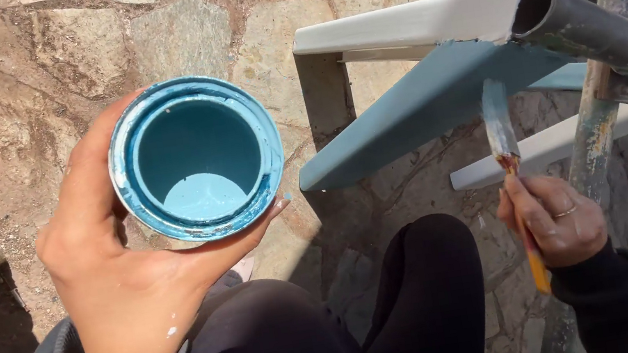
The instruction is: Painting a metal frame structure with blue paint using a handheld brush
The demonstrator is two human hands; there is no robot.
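Two grips: right hand (pixel 557 219) clasps paintbrush (pixel 511 172) upright, bristles toward the bar (pixel 428 105); left hand (pixel 116 264) cups paint can (pixel 195 157).

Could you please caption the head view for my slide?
Left hand holds blue paint can; right hand brushes metal frame.

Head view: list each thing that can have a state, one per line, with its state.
paint can: open, no lid, a little blue paint at the bottom, held upright.
paintbrush: bristles loaded with blue paint, touching the metal angle bar.
metal angle bar: partly painted blue, top face white.
left hand: wrapped around the can.
right hand: gripping the brush handle.
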